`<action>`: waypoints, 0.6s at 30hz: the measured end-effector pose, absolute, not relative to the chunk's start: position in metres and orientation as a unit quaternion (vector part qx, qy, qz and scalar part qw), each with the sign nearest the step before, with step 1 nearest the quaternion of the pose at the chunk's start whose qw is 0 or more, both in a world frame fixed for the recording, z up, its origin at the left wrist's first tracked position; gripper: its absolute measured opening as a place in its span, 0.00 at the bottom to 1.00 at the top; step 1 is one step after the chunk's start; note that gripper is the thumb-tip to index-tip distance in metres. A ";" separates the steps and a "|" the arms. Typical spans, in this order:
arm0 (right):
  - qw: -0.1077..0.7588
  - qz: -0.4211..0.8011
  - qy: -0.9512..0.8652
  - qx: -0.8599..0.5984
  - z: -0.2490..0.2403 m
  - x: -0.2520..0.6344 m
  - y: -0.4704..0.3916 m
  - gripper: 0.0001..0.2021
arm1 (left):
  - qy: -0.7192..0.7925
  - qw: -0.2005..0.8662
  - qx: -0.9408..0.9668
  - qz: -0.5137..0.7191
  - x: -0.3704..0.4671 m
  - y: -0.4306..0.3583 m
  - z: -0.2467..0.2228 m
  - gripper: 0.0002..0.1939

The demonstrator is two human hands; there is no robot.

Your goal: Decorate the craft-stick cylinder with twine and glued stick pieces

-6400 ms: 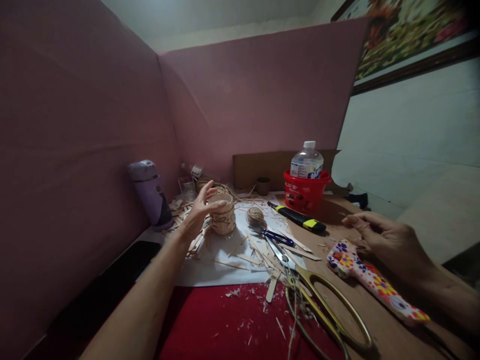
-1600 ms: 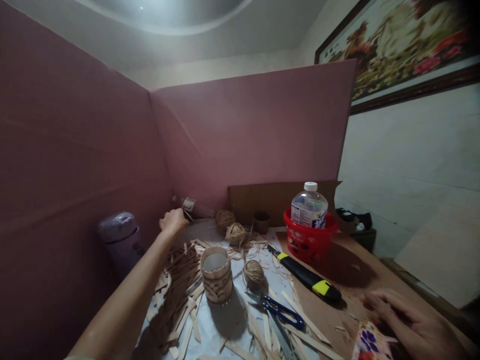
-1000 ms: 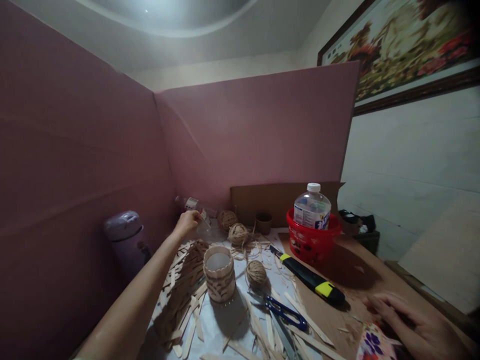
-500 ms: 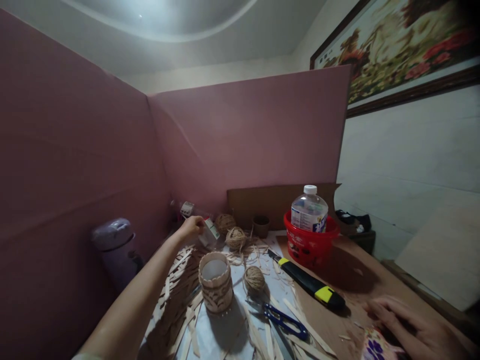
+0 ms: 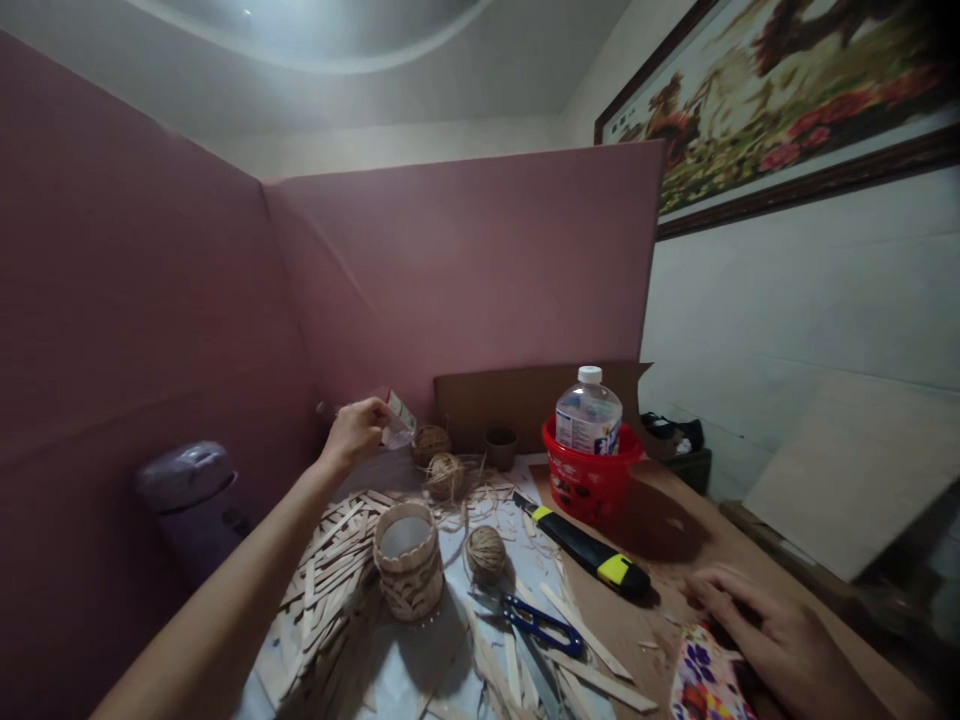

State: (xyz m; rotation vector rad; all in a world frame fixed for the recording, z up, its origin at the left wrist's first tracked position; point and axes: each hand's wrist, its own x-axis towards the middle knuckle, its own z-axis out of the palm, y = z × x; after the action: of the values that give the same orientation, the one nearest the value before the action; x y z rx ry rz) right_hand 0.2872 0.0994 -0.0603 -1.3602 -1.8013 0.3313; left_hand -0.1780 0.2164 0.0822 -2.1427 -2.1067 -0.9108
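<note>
My left hand (image 5: 358, 432) is closed on a clear plastic packet (image 5: 400, 420) with a red, white and green label, held up above the far left of the table. My right hand (image 5: 757, 620) is at the right, fingers loosely extended, just beside a floral-patterned object (image 5: 705, 675) partly cut off by the bottom edge. A round container covered in carved-looking wood pieces (image 5: 409, 565) stands upright in the middle. To its right are a ball of twine (image 5: 486, 553) and blue-handled thread snips (image 5: 541, 622). A black and yellow utility knife (image 5: 589, 550) lies farther right.
Many thin wooden sticks (image 5: 337, 560) are heaped left of the container. Behind it are more twine balls (image 5: 444, 476) and a small brown pot (image 5: 500, 449). A red basket (image 5: 589, 480) holds a clear bottle (image 5: 589, 415). Pink panels (image 5: 465, 270) enclose the left and back.
My left hand has lifted the plastic packet up, off the table area near the twine. The camera view has turned slightly right. My right hand stays beside the floral object.
</note>
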 end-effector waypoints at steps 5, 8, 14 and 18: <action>0.418 0.132 -0.713 -0.548 -0.066 0.286 0.097 0.18 | -0.600 -0.055 -0.755 -0.257 -0.126 0.220 0.092 0.17; 0.417 0.126 -0.716 -0.545 -0.068 0.287 0.098 0.19 | -0.579 -0.087 -0.779 -0.225 -0.099 0.227 0.088 0.17; 0.416 0.134 -0.727 -0.530 -0.066 0.286 0.100 0.19 | -0.553 -0.139 -0.802 -0.178 -0.073 0.247 0.082 0.17; 0.427 0.122 -0.723 -0.528 -0.064 0.284 0.099 0.18 | -0.537 -0.168 -0.814 -0.145 -0.063 0.252 0.070 0.17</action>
State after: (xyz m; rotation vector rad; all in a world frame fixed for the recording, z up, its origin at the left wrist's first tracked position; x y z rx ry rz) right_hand 0.2844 0.0992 -0.0639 -1.3202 -1.8072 0.3042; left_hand -0.0626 0.2521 0.0697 -2.8711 -1.8964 -0.5118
